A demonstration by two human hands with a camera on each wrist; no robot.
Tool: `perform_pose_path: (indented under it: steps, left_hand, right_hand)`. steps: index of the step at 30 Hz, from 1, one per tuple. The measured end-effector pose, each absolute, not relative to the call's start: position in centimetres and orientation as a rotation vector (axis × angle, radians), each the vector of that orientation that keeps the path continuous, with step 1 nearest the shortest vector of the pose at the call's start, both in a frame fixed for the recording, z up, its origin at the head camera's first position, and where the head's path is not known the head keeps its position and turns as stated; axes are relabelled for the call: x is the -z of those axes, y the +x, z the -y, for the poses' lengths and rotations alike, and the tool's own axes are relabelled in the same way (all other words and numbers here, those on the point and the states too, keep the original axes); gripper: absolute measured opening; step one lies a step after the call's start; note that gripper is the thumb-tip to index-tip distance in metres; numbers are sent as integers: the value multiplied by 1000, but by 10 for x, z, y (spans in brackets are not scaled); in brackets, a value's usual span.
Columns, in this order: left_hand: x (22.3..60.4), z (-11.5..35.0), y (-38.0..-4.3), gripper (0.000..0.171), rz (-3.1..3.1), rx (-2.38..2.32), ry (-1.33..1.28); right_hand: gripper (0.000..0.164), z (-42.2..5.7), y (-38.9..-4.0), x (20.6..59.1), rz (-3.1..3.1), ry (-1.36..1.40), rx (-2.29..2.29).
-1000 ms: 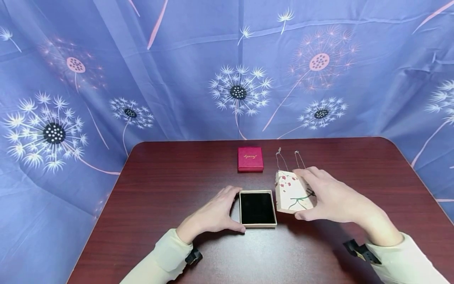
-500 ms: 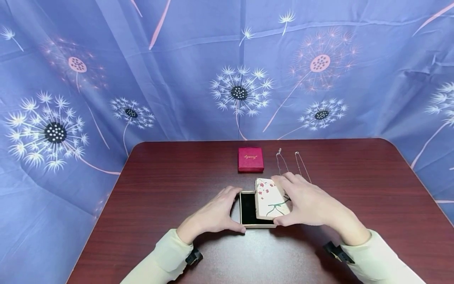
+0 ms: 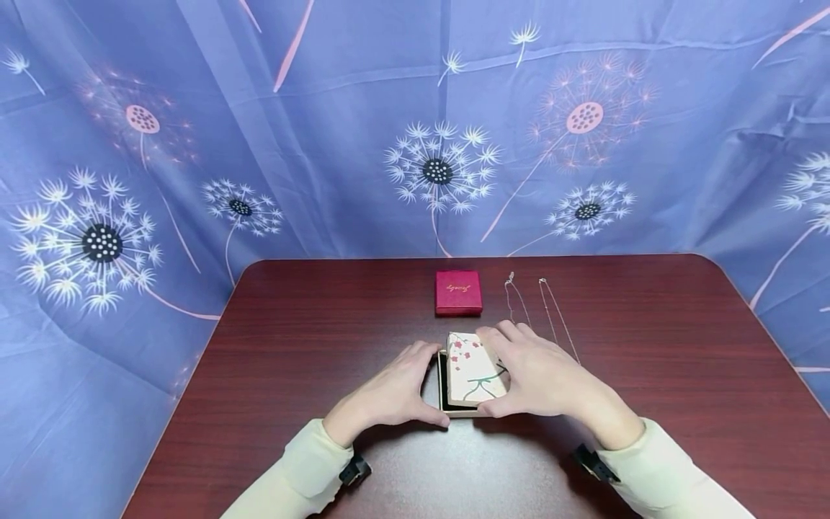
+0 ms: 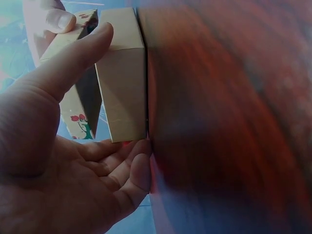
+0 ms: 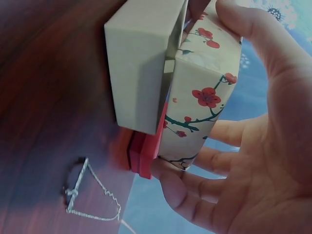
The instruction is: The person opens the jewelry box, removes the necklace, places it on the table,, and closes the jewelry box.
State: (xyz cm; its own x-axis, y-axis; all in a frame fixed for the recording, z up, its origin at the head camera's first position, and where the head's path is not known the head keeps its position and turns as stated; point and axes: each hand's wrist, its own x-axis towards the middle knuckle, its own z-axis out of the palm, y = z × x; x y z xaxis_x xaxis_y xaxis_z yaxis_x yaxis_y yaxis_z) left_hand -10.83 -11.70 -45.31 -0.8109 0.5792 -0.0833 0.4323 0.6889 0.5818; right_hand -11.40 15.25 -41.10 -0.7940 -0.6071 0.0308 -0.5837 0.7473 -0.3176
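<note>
My left hand (image 3: pixel 392 389) holds the open box base (image 3: pixel 462 414) at its left side, thumb at the near corner and fingers at the far one. The base is cream with a black lining and rests on the table. My right hand (image 3: pixel 545 375) grips the cream lid (image 3: pixel 476 367), printed with red blossoms and dark branches, by its near and far edges. This lid overlaps most of the base, leaving a black strip of lining at the left. In the left wrist view, the lid (image 4: pixel 80 114) stands slightly apart from the base (image 4: pixel 124 87) and tilted to it.
Behind the base lies a small red jewelry box (image 3: pixel 458 292) with gold lettering. Two thin chain necklaces lie beyond my right hand, one on the left (image 3: pixel 519 297) and one on the right (image 3: pixel 560 324). A blue dandelion-print cloth (image 3: pixel 337 144) hangs behind the dark red-brown table (image 3: pixel 311 310).
My right hand has carried the lid leftward from beside the base to over it, uncovering more of the necklaces. My left hand has stayed at the base.
</note>
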Motion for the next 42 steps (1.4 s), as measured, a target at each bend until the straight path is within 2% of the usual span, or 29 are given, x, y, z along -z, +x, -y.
perform_pose_path:
  steps: [34,42]
  left_hand:
    - [453,118,-107,111,-2633,-810,791]
    - [453,118,-108,121,-2626,-831,760]
  right_hand:
    - [111,-133,-110,421,-2861,-969,376]
    - [111,-132,-111,424,-2864,-960,352]
